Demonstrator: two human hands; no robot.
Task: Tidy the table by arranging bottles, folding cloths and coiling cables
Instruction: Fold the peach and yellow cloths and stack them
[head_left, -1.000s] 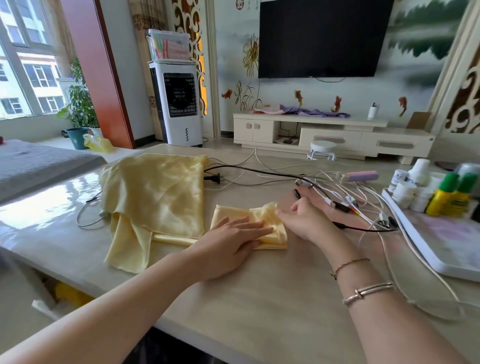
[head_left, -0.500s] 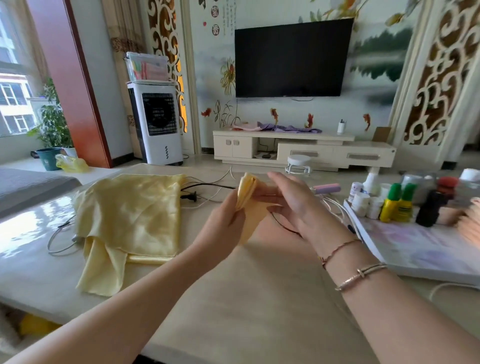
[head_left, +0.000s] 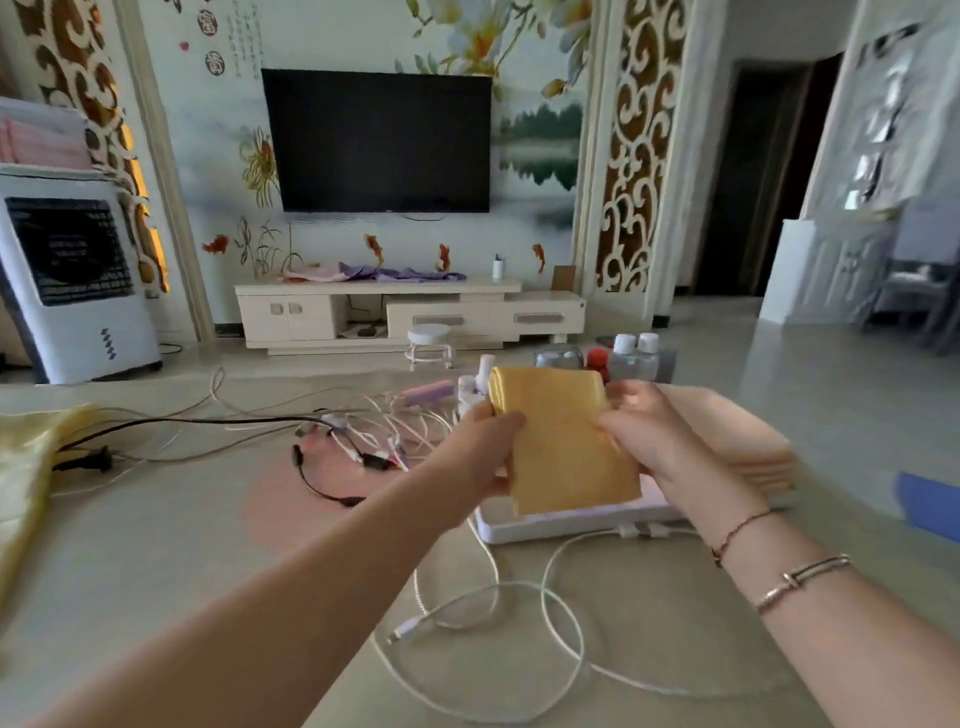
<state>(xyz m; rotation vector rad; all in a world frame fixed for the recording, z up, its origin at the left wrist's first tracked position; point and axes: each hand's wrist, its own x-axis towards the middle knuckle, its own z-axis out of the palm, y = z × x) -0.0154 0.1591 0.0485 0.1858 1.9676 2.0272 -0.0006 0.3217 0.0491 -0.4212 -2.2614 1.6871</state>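
Folded yellow cloth (head_left: 563, 441) held up above white tray (head_left: 561, 527), gripped on both edges. Left hand (head_left: 480, 452) pinching left edge, thumb on front; right hand (head_left: 647, 436) curled round right edge. Stack of folded cloths (head_left: 743, 441) on tray behind right hand. Bottles (head_left: 634, 358) at tray's far end. Tangled cables (head_left: 363, 436) on table (head_left: 156, 545) left of tray; white cable (head_left: 561, 623) looped near front. Unfolded yellow cloth (head_left: 21, 467) at left edge.

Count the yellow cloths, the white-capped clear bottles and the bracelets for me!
Yellow cloths: 2, the folded cloth held by left hand and right hand, the loose cloth at left
White-capped clear bottles: 2
Bracelets: 2
Total: 6
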